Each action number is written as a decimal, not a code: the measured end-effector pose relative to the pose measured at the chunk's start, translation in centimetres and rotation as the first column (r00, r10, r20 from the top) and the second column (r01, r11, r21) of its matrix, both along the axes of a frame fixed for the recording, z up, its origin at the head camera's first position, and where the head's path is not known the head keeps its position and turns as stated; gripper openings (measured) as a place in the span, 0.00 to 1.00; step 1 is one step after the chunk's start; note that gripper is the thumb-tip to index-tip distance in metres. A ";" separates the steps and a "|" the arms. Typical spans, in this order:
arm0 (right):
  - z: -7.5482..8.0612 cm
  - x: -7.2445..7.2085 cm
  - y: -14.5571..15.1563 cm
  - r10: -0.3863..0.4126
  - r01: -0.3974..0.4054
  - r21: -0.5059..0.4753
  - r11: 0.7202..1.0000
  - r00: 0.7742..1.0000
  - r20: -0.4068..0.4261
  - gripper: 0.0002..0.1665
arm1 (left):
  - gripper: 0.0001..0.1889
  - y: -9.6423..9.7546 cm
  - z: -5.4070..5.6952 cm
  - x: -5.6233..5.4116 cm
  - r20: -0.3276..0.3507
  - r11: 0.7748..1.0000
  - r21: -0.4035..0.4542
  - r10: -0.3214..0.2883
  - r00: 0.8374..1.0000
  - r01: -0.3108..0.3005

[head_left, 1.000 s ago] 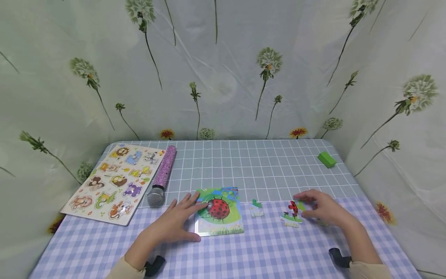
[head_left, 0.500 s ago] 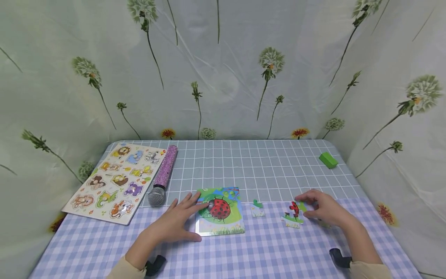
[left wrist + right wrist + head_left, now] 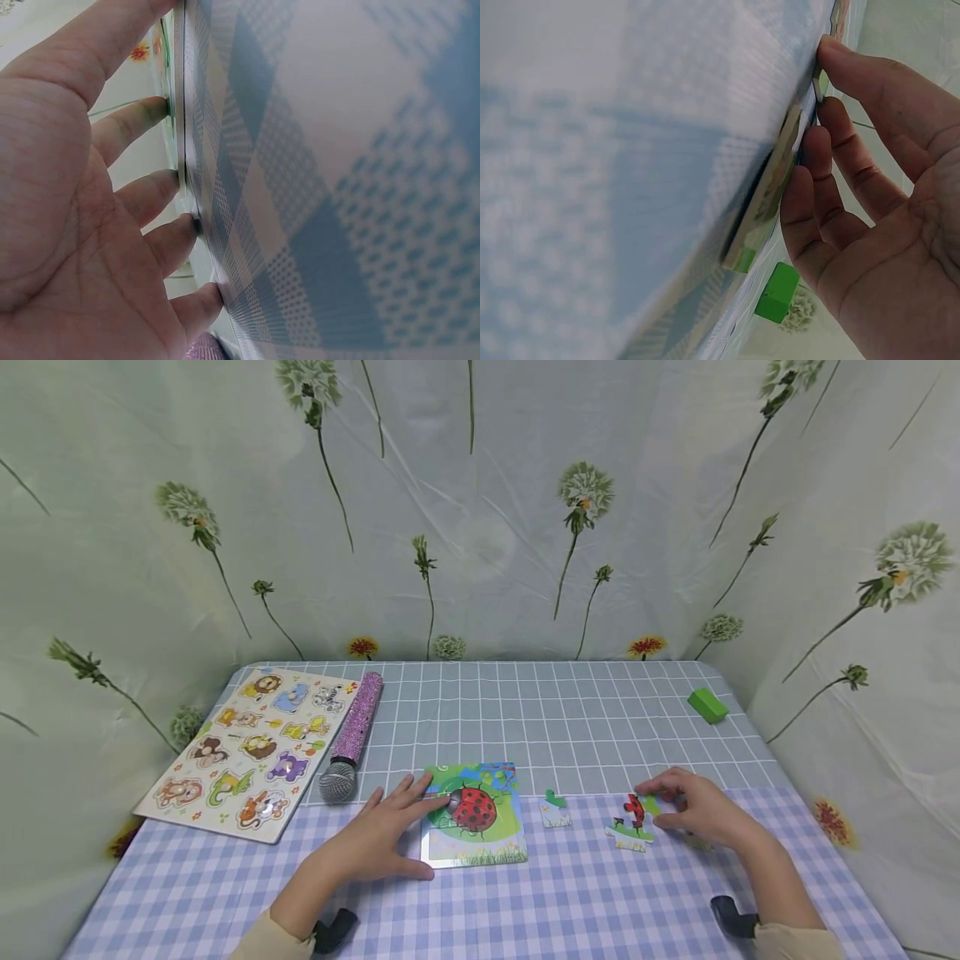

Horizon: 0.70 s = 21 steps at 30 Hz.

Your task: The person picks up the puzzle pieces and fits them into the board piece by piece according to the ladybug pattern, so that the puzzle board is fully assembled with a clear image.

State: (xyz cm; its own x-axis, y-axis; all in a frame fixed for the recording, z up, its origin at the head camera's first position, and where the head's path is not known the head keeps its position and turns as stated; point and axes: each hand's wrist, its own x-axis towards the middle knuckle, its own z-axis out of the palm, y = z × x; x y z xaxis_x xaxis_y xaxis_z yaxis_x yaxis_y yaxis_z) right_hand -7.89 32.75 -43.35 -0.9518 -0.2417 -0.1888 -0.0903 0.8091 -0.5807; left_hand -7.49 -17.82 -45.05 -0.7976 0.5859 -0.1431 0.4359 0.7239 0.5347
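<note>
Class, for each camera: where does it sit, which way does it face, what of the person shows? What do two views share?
Head: on the head, facing forward and down at the ladybird puzzle; left hand, right hand and forearms show.
Left wrist: on that wrist, facing fingerward along the checked cloth; the left hand shows.
Right wrist: on that wrist, facing fingerward past a puzzle piece; the right hand shows.
Shared: head and right wrist both show the green block.

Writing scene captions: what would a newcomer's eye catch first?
Probably the ladybug puzzle, central in the head view, the left hand resting on it. Next, farther right, the right hand pinching a loose piece; then the glittery pink microphone beside the animal board at left.
</note>
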 end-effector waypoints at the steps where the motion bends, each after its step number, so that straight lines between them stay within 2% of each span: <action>1: 0.0 0.0 0.0 -0.006 0.006 0.000 1.000 1.000 0.003 0.25 | 0.52 0.0 0.0 0.0 0.001 1.000 -0.002 0.000 1.000 0.000; 9: -0.2 0.2 0.2 0.012 -0.012 -0.016 1.000 1.000 -0.006 0.25 | 0.53 0.1 0.2 0.1 0.017 1.000 0.003 -0.002 1.000 0.002; 14: -0.1 0.4 0.3 -0.001 0.001 0.010 1.000 1.000 -0.005 0.26 | 0.52 0.2 0.1 0.0 0.023 1.000 0.012 -0.014 1.000 0.014; 21: -0.1 0.1 0.3 -0.006 0.006 0.019 1.000 1.000 0.002 0.28 | 0.53 0.1 0.2 -0.1 0.024 1.000 0.003 0.000 1.000 0.000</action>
State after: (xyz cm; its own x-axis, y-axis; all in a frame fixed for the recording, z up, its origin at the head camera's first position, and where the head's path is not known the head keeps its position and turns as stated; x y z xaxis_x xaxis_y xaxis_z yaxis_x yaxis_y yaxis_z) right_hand -7.83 33.01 -43.48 -0.9529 -0.2322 -0.1950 -0.0842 0.8204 -0.5656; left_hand -7.54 -17.72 -44.87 -0.7938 0.5866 -0.1603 0.4234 0.7223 0.5468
